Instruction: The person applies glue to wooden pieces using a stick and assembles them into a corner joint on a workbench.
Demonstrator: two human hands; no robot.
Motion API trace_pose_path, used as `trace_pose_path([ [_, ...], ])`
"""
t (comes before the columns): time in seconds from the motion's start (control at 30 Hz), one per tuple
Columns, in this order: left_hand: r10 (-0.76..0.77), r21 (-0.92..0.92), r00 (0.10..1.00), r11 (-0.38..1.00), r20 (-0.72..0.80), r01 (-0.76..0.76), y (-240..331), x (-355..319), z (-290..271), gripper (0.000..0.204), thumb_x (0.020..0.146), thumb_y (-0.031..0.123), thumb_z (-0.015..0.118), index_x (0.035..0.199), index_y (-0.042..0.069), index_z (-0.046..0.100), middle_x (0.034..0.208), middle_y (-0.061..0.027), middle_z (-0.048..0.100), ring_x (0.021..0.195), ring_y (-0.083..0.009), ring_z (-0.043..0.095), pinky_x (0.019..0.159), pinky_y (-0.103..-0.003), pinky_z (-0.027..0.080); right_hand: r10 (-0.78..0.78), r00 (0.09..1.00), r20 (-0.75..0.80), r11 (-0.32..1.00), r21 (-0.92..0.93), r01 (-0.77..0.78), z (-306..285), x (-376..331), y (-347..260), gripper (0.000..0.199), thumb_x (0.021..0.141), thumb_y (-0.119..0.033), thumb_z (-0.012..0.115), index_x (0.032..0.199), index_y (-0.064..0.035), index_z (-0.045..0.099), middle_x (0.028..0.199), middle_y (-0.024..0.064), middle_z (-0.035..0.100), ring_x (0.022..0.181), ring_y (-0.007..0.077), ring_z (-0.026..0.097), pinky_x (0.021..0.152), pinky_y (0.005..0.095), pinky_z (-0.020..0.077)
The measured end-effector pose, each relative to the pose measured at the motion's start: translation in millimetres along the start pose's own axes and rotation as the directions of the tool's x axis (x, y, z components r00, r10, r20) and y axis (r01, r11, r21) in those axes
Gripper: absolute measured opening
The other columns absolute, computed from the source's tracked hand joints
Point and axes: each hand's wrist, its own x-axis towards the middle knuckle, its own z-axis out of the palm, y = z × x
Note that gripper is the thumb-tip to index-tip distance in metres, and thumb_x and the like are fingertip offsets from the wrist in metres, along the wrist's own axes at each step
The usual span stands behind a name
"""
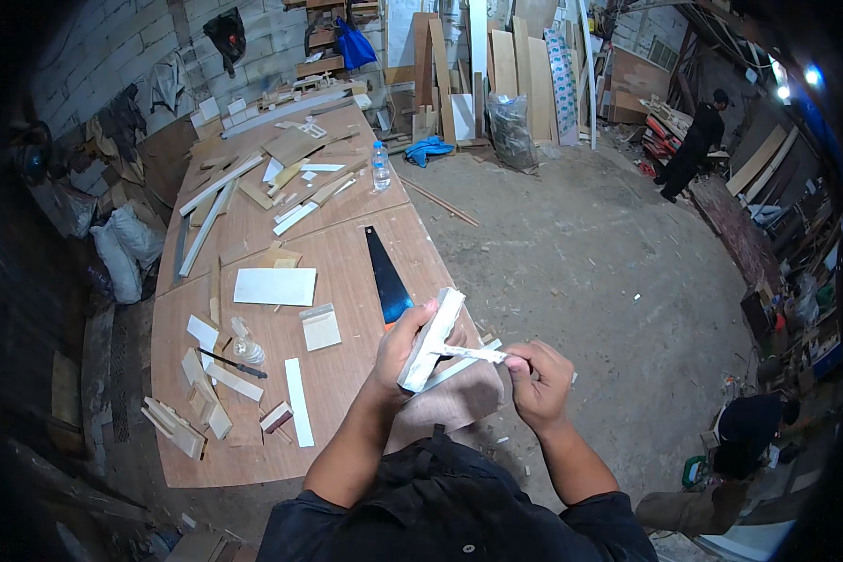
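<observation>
Gripping a white block (432, 348), the left hand (401, 347) holds it near the right edge of the bench (337, 258). The right hand (541, 382) pinches one end of a thin, white-smeared stick (473, 353), whose other end meets the block. Just beyond the left hand lies a handsaw (386, 272); a white board (274, 287) rests farther left.
</observation>
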Motion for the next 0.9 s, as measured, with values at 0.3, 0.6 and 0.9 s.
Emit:
trace_pose_path([
  [0.3,0.045,-0.111,0.997,0.992,-0.058,-0.051,-19.5,17.6,-2.4,0.048,0.108,0.039,0.033,0.075,0.008,0.051,0.055,-0.0018,0.039,0.053,-0.0179,0.034,0.057,-0.033,0.032,-0.059,0.998,-0.01,0.988,0.14,0.06,-16.4,-0.1,18.8,0.02,0.094,-0.016,0.068,0.082,-0.0005,0.069,0.071,0.0121,0.064,0.059,0.0268,0.06,0.055,0.0348,0.045],
  [0.6,0.151,-0.051,0.989,0.987,0.007,-0.15,-29.2,21.8,-12.4,0.044,0.108,0.038,0.032,0.079,0.009,0.05,0.055,-0.0013,0.037,0.054,-0.0169,0.034,0.057,-0.033,0.031,-0.002,1.0,-0.013,0.997,0.082,0.003,-4.1,18.5,39.8,0.016,0.092,-0.014,0.068,0.082,-0.0026,0.07,0.074,0.0122,0.068,0.06,0.0286,0.062,0.056,0.0364,0.0467],
  [0.9,0.166,-0.078,0.945,0.978,-0.281,-0.195,-31.5,21.7,-15.3,0.037,0.106,0.035,0.043,0.09,0.007,0.06,0.057,-0.0006,0.047,0.048,-0.0111,0.035,0.046,-0.026,0.026,-0.225,0.969,0.1,0.97,0.111,0.214,2.7,25.1,47.1,0.022,0.093,-0.022,0.07,0.08,-0.0041,0.069,0.069,0.0098,0.065,0.057,0.0262,0.06,0.053,0.0362,0.044],
])
